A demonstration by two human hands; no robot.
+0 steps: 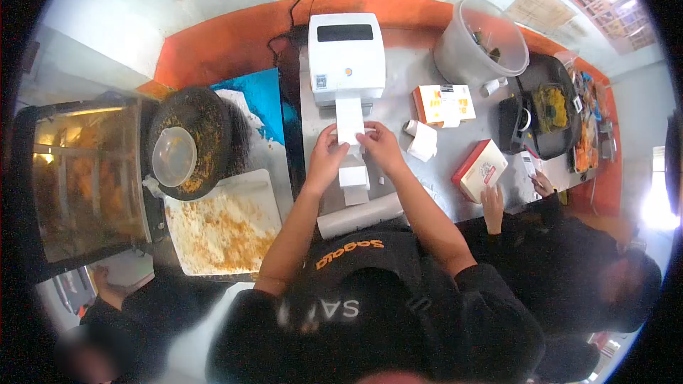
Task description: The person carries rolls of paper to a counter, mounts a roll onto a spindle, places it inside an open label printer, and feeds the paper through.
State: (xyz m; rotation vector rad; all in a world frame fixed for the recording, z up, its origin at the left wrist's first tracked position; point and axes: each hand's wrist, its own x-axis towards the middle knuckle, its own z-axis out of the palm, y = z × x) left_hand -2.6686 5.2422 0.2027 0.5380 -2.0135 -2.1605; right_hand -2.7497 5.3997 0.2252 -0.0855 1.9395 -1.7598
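A white label printer (347, 57) stands on the metal table, with a strip of white labels (350, 119) coming out of its front. My left hand (326, 155) pinches the strip's left edge, and my right hand (380, 146) has hold of its right edge. Below my fingers the strip hangs on in folded sections toward my body. To the right of my right hand lies a roll of white labels (422, 140). Near my right forearm, a long white roll (361, 215) lies along the table's front edge.
An orange-white box (444, 104), a clear bucket (481, 39) and a black scale with a tray (546, 108) are at right. A co-worker's hand (492, 206) touches a red-white box (479, 171). Left are a powder-covered board (226, 224) and a bowl (174, 156). Another person is at lower left.
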